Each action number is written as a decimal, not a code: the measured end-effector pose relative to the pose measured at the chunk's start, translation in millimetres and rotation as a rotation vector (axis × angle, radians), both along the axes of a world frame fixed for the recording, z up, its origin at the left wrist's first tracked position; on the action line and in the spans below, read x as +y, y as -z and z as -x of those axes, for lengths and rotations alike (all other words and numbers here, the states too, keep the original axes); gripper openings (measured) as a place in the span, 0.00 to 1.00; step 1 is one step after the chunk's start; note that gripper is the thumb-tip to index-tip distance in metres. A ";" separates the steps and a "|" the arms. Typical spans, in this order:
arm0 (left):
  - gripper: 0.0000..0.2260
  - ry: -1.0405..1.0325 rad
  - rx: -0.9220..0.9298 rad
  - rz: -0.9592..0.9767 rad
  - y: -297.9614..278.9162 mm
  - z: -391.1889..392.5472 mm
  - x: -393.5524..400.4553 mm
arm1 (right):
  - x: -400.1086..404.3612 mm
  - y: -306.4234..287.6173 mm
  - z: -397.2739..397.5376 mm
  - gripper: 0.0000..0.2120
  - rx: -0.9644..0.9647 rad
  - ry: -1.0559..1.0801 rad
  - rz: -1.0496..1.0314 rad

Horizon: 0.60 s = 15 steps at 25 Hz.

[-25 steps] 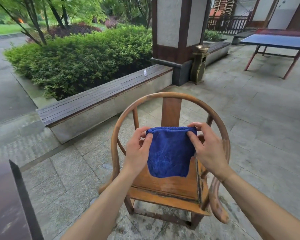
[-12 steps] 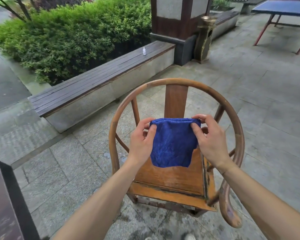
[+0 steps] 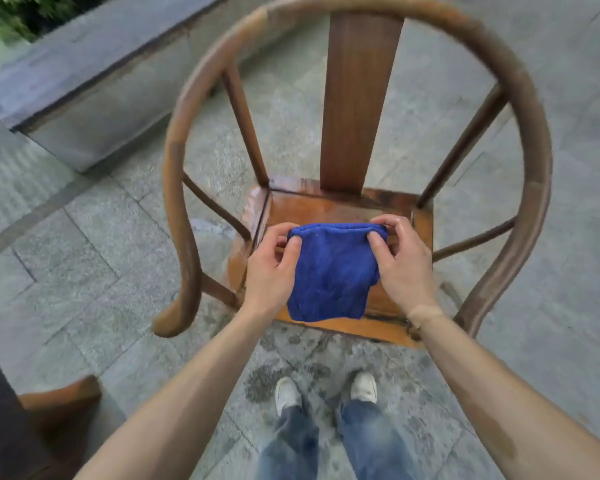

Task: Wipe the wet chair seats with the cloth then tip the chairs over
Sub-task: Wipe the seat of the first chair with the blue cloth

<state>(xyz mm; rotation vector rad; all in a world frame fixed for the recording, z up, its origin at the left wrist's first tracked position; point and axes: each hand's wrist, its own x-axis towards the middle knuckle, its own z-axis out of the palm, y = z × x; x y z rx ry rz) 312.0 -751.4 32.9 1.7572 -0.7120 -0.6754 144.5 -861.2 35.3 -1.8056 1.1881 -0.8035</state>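
You are at the very start of the job: the cloth [image 3: 331, 275] hangs in front of you over the seat [image 3: 326, 207], pinched at its top edge by both hands, your left hand [image 3: 269, 271] on one corner and your right hand [image 3: 400, 268] on the other, thumbs and fingers closed on the fabric. Whether its lower hem touches the wood is hard to tell. The seat shows a wet sheen along its back strip, so by the look of it no wiping is finished here, and the chair [image 3: 530, 140] stands upright, so the tipping is also left. A part of another wooden piece [image 3: 63, 393] shows low on your left; it may be a second chair, but too little is in view to say. For room, mind the curved rail that wraps around the seat and the splat [image 3: 361, 98] at the back: your strokes must stay inside them. The paving [image 3: 84, 271] to either side looks open, while the stone bench [image 3: 94, 84] lies back on the left, so tipping toward the right or toward yourself seems freer.
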 end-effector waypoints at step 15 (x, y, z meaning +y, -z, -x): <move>0.05 -0.063 0.023 -0.400 307.1 -22.5 -15.9 | -17.5 303.2 -36.5 0.07 0.286 -0.106 -0.210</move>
